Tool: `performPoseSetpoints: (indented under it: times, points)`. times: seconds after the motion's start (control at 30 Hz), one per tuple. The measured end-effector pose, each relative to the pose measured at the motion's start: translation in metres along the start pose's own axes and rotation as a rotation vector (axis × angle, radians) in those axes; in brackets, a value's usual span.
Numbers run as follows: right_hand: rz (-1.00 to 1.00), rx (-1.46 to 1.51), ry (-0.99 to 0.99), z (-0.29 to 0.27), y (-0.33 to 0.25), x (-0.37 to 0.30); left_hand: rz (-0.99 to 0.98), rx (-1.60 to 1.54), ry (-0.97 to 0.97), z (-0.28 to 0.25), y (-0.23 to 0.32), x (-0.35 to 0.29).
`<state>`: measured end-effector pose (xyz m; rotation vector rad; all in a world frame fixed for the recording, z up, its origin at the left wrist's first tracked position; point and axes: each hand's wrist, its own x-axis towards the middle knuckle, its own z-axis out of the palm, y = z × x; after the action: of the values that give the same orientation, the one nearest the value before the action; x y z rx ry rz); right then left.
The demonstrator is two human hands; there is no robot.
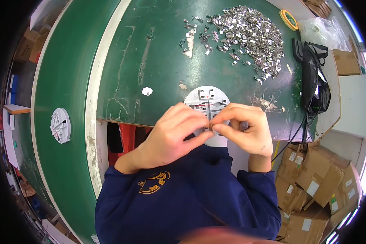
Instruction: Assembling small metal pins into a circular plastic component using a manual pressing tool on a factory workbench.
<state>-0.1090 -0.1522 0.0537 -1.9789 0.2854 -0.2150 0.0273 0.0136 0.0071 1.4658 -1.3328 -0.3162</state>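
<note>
A round white plastic housing with slots, small raised blocks and a thin red wire lies at the near edge of the green table, in front of my body. Over its near half, my left hand and my right hand meet fingertip to fingertip. Both pinch at the same spot; what sits between the fingers is too small and covered to name. A dark, rounded end of something shows at the curled fingers of my right hand. The hands hide part of the housing.
A big heap of small metal clips covers the table's far right. Nearby are a yellow tape roll, a clear plastic bag and a black mesh bag. Another white housing lies on the green belt at left. Cardboard boxes are stacked at right.
</note>
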Motion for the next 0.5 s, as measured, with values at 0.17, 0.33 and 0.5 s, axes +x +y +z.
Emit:
performPoseSetpoints:
  times: [0.17, 0.33, 0.5]
  points:
    - [0.01, -0.01, -0.046, 0.003, 0.001, -0.001, 0.056, 0.056, 0.044, 0.006, -0.004, -0.005]
    - [-0.021, -0.065, 0.004, 0.004, 0.002, -0.001, 0.089, 0.057, 0.048, 0.009, -0.014, -0.002]
    - [-0.065, -0.242, 0.183, 0.006, 0.012, 0.002, 0.013, 0.175, 0.124, 0.012, -0.013, 0.011]
